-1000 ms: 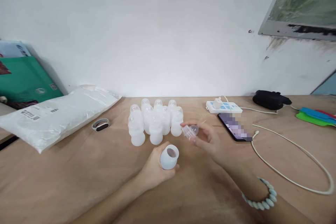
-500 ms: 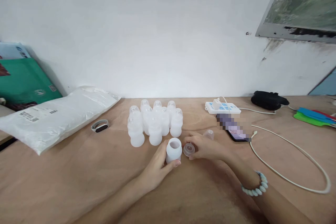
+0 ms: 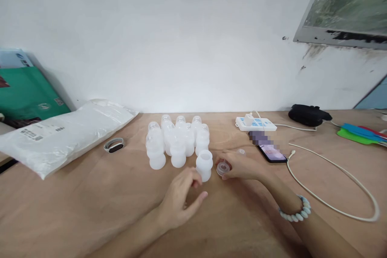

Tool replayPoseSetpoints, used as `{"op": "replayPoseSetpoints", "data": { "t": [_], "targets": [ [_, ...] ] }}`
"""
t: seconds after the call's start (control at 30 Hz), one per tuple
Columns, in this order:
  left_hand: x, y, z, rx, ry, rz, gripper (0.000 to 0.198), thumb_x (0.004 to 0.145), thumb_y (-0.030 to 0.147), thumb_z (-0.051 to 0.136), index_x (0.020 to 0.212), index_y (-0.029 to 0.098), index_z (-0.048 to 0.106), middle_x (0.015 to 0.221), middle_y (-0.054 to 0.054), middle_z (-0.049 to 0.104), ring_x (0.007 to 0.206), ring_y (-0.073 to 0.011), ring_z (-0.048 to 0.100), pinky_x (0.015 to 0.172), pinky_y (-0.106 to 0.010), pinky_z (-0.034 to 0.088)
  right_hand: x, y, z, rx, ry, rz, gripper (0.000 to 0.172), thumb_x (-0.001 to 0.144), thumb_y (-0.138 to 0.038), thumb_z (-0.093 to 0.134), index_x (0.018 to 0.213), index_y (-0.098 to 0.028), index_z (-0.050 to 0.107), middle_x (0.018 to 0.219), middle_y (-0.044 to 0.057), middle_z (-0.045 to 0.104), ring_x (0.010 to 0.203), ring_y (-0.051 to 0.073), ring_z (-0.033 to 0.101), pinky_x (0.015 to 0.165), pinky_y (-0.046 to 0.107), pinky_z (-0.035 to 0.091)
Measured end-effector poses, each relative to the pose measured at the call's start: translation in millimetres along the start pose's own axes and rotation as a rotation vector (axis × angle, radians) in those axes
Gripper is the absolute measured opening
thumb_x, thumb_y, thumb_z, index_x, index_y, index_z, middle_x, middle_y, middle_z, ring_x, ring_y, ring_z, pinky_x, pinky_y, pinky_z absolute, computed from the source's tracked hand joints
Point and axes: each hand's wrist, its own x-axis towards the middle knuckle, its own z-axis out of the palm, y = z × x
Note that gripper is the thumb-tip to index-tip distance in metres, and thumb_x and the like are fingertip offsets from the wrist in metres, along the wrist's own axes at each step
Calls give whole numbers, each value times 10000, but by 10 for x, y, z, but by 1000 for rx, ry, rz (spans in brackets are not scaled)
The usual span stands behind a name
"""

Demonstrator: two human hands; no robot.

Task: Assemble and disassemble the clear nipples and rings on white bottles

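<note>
An uncapped white baby bottle (image 3: 204, 166) stands upright on the table, its round mouth facing up. Just left of and below it is my left hand (image 3: 184, 197), thumb and fingers apart, holding nothing. My right hand (image 3: 237, 165) grips a clear round nipple collar (image 3: 223, 168) by its edges, to the right of the bottle. Behind that hand a clear dome cap (image 3: 241, 152) shows in part. Several white bottles (image 3: 178, 145) with clear dome caps stand grouped behind the uncapped one.
A white plastic parcel (image 3: 69, 137) and a fitness band (image 3: 114, 145) lie to the left. On the right are a power strip (image 3: 256, 124), a phone (image 3: 273, 154), a looped white cable (image 3: 338, 169) and a black case (image 3: 308, 115). A wall (image 3: 181, 40) rises behind the table.
My left hand has let go of the bottle and moved down from it. The bottle now stands slightly farther back. My right hand has shifted a little right with the collar.
</note>
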Motion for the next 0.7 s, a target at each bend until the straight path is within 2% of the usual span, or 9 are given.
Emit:
{"op": "replayPoseSetpoints", "data": {
  "t": [0.07,0.13,0.23,0.3,0.37,0.5,0.7],
  "targets": [
    [1,29,-38,-93,-198,26,121,914,239,556,1030,207,572,902,-50,670,833,-208,626,775,-318,486,4,8,5,5,-3,-3,353,657,-137,705,1002,-196,660,967,30,685,878,218,608,704,281,408],
    [6,31,-55,-180,-302,-36,313,931,263,559,1242,231,559,1146,-75,708,1051,-243,643,935,-363,472,6,16,14,9,-6,-9,372,653,-145,717,1016,-199,655,977,30,680,889,219,605,708,282,407],
    [21,-14,-34,-217,-256,-214,418,956,310,532,1371,266,503,1376,-69,611,1277,-272,534,1095,-452,369,-4,8,22,5,-15,-15,343,645,-147,743,973,-195,654,939,26,668,853,212,594,685,278,399],
    [35,-58,2,-225,-199,-326,423,957,332,523,1374,261,504,1401,-76,588,1286,-278,527,1104,-481,363,-21,-15,17,3,-33,-22,313,638,-144,762,927,-198,653,880,10,653,796,194,579,652,267,388],
    [53,-93,38,-247,-160,-376,411,952,317,522,1356,245,506,1389,-87,591,1258,-270,550,1089,-474,390,-37,-49,4,23,-77,-49,310,637,-147,781,912,-201,650,845,-7,636,760,175,561,634,256,383],
    [90,-89,59,-292,-146,-317,322,917,263,579,1233,222,536,1263,-88,646,1168,-252,592,1034,-423,436,-36,-122,-4,238,-212,-150,344,656,-206,805,948,-191,623,882,-10,613,742,147,548,624,241,405],
    [110,-26,15,-422,-163,-243,381,841,313,722,1139,221,504,1096,-54,674,1017,-239,620,900,-359,463,-36,-251,95,555,-141,-274,425,660,-279,838,900,-215,493,850,-46,583,712,125,535,595,224,407]
  ]
}}
